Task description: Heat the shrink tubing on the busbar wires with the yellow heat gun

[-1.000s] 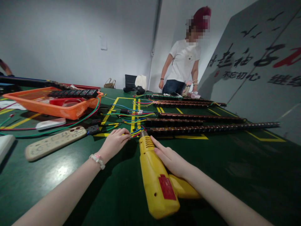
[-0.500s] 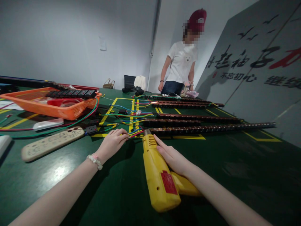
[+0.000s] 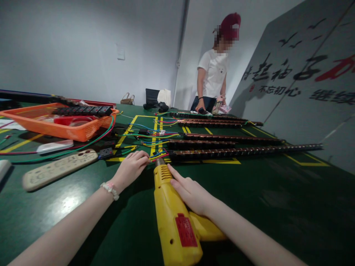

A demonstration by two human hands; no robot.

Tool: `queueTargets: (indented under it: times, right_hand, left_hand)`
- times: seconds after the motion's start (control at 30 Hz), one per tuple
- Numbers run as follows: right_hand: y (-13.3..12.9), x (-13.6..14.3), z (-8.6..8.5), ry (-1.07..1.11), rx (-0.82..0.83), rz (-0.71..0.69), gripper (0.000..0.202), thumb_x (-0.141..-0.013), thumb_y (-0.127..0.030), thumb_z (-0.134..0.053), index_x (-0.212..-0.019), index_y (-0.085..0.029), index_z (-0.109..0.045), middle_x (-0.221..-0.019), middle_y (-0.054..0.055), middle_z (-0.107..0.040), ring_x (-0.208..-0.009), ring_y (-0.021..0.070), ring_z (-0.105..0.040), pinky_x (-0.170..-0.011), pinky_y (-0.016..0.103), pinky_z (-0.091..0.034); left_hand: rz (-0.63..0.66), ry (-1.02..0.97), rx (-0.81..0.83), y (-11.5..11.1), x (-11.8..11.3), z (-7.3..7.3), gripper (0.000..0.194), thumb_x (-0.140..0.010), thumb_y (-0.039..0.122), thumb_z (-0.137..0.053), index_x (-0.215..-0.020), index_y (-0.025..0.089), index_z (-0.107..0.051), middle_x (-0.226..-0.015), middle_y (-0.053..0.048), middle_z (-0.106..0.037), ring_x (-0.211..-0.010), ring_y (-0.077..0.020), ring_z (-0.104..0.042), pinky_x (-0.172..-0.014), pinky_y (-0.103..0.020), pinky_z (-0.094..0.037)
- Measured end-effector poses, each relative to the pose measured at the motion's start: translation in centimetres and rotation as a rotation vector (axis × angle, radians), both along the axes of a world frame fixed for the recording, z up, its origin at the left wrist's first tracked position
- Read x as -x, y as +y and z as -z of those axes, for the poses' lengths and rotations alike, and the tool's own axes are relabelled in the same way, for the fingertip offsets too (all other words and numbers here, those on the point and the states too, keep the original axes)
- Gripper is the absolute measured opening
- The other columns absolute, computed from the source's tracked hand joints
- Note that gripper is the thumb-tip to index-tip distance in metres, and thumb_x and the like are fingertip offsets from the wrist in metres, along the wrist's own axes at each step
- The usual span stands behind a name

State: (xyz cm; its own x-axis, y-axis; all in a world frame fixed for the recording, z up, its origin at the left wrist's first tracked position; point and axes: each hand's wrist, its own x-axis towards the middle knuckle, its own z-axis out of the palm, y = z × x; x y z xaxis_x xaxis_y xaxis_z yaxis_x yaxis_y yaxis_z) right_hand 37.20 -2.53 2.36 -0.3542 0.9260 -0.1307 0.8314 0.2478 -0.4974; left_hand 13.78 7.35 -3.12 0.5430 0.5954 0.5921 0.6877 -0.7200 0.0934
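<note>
At near centre, our right grip is wrapped on the yellow heat gun above the tabletop, nozzle beside the coloured wires; leftward, our left grip seems pinched on their ends, fingertips partly hidden.

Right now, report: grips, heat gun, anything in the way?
Left grip at wires. Right grip on heat gun, nozzle by wires. Possibly in the way: left fingertips, near nozzle.

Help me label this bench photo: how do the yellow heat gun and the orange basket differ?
The right hand lies against the yellow heat gun; no hand touches the orange basket. The yellow heat gun has a closed casing with a side handle; the orange basket is open-topped. Both are brightly coloured.
</note>
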Motion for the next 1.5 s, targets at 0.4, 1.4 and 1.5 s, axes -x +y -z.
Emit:
queueTargets:
  times: [0.4, 1.4, 1.5]
  right_hand:
    - [-0.4, 2.1, 0.0, -0.027, -0.035, -0.122, 0.065, -0.093, -0.058, -0.007, -0.148, -0.024, -0.009, -0.106, 0.015, -0.063, -0.092, 0.0292, -0.059, -0.078, 0.039, -0.039]
    - [1.6, -3.6, 0.9, 0.21, -0.014, 0.076, 0.06, -0.093, -0.054, -0.025, -0.147, -0.027, -0.016, -0.123, 0.01, -0.058, -0.101, 0.0269, -0.057, -0.088, 0.041, -0.037]
    - [1.7, -3.5, 1.0, 0.228, -0.018, 0.078, 0.061, -0.093, -0.054, -0.025, -0.147, -0.027, -0.016, -0.121, 0.009, -0.059, -0.1, 0.0267, -0.058, -0.087, 0.041, -0.038]
  left_hand:
    - [-0.025, -0.01, 0.03, -0.3, -0.2, -0.3, 0.02, -0.082, 0.011, -0.043, -0.094, 0.021, -0.055, -0.099, -0.004, -0.059, -0.094, -0.0186, -0.054, -0.082, -0.034, -0.042]
    - [-0.05, 0.014, -0.001, -0.2, -0.1, -0.1, 0.015, -0.086, 0.017, -0.043, -0.092, 0.021, -0.056, -0.099, -0.004, -0.059, -0.093, -0.0188, -0.054, -0.081, -0.034, -0.041]
    - [-0.048, 0.012, 0.001, -0.1, -0.2, -0.1, 0.015, -0.086, 0.017, -0.043, -0.092, 0.021, -0.056, -0.099, -0.004, -0.059, -0.093, -0.0185, -0.054, -0.081, -0.034, -0.041]
